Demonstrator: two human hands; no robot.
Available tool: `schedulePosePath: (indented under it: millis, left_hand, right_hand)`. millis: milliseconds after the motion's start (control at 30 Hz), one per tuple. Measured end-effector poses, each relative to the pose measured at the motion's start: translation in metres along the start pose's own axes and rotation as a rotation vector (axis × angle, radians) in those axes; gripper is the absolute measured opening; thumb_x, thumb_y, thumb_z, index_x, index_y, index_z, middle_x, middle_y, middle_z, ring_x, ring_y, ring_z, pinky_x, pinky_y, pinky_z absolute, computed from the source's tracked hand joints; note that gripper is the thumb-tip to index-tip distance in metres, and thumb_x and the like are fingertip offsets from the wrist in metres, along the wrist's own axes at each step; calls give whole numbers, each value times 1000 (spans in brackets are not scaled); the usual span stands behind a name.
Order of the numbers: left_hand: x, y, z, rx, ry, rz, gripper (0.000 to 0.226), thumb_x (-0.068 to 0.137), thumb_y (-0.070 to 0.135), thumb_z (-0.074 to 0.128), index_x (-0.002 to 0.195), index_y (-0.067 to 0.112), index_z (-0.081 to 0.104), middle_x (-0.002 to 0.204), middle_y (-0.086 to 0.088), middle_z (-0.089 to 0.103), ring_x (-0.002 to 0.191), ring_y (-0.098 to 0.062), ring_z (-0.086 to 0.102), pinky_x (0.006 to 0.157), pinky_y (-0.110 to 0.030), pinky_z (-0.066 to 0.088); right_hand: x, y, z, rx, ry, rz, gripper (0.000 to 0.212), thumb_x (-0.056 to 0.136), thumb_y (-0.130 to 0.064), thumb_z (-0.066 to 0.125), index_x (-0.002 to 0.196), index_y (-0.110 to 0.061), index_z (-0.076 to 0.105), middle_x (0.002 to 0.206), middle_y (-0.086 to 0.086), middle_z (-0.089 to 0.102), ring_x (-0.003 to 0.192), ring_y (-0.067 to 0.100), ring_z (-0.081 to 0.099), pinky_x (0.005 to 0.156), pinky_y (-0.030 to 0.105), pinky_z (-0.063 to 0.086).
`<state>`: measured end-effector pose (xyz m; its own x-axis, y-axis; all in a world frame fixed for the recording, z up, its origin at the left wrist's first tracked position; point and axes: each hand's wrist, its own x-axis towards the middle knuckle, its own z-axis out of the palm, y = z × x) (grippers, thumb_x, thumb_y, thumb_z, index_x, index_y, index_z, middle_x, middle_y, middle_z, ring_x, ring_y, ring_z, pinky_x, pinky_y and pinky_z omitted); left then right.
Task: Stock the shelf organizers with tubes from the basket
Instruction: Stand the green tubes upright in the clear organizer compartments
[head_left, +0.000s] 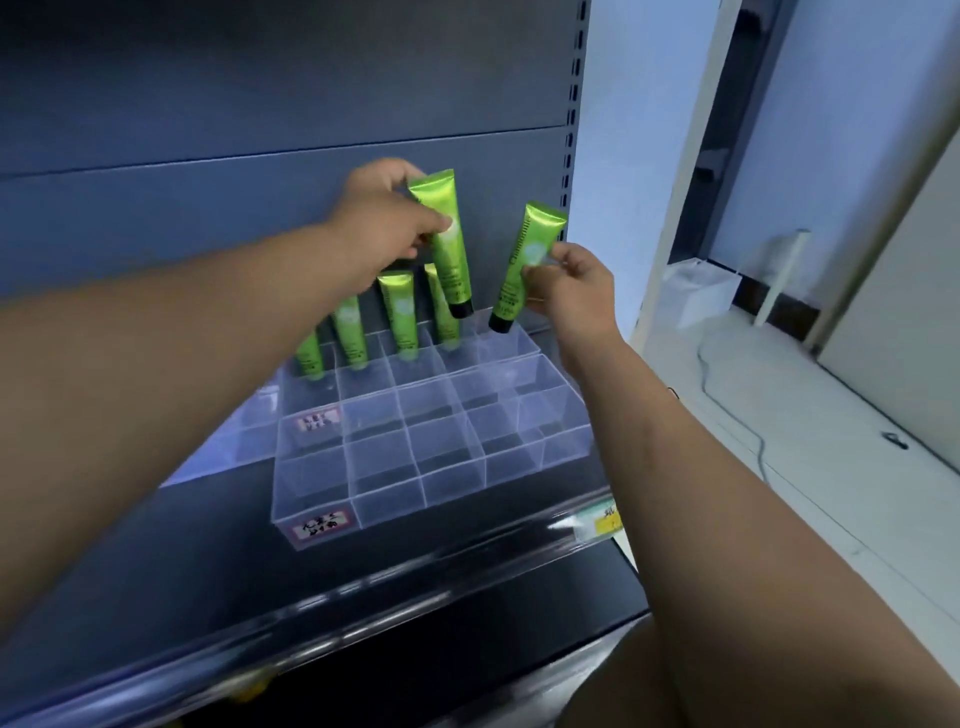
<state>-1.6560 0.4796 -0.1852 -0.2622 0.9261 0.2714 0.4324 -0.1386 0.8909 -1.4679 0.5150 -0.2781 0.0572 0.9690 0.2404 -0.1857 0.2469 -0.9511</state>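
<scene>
Over the back row of the clear organizer (431, 457) | left hand (384, 218) pinching a green tube (441, 239), cap down; right hand (576, 286) gripping another tube (519, 265), cap just above the far-right slot | four tubes (397, 317) already standing in the back row; dark shelf (156, 561) underneath

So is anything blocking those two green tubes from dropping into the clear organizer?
Nothing visible. The left hand holds one tube above the back row of the organizer, beside the standing tubes. The right hand holds another tube over the open end compartment.
</scene>
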Motion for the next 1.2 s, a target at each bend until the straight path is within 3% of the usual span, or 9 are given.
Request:
schedulePosePath:
  millis: [100,167,367,667,800,900,1000,1100,1200]
  left_hand:
    - [26,4,22,68,-1,23,29,84,14,80,81,26,54,98,-14,72,80,-24,68,81,-42,60]
    - [40,1,35,120,-16,35,27,83,14,81,81,25,56,99,-15,74,79,-24,69,74,-38,58]
    - [59,-14,64,324,-56,109,24,72,15,89,83,20,68,70,7,58,61,-8,51,58,-22,41]
    - [73,-33,81,506,-22,139,29,69,27,91,66,26,62,66,10,59,66,-15,55,67,-30,47]
    - [72,-38,86,576,18,125,26,63,36,90,66,29,64,67,15,61,76,-17,62,87,-40,55]
    - [68,-38,88,641,40,114,25,67,41,87,72,30,65,73,16,62,89,-19,64,95,-42,48]
    - [66,-41,89,710,45,146,23,71,44,85,82,32,69,84,11,65,103,-23,62,98,-44,42]
    - [65,-46,89,791,55,200,26,78,42,81,102,35,74,103,7,69,123,-27,51,98,-45,34]
    - [65,-50,89,839,53,236,32,84,33,75,116,34,73,113,4,70,127,-29,46,97,-44,32]
  right_hand:
    - [18,16,-6,-22,3,7,15,84,0,65,85,-15,65,80,9,60,72,21,53,65,33,46]
    - [24,27,-7,-40,-13,23,10,82,-8,68,87,-16,69,80,6,64,71,20,57,66,35,48]
    - [36,43,-7,67,-10,96,12,75,-9,66,85,-17,68,76,6,64,61,17,53,58,29,43]
    - [46,56,-4,52,-40,128,26,74,-11,66,100,-11,71,86,8,71,66,17,58,58,27,44]
    - [47,54,-4,70,-40,149,24,71,-7,63,92,-11,72,83,14,71,67,21,58,59,29,44]
    - [49,53,-5,112,-39,160,21,72,-3,62,86,-13,73,83,21,69,73,27,56,64,37,44]
    - [51,49,-6,121,-47,136,23,76,3,61,94,-6,72,91,30,70,75,31,60,69,46,50]
    - [53,42,-3,65,-69,55,25,81,12,60,95,-5,72,84,18,73,76,23,67,74,38,57]
    - [55,40,-1,-19,-128,-15,27,83,13,63,86,-12,71,70,-3,69,68,12,66,69,28,57]
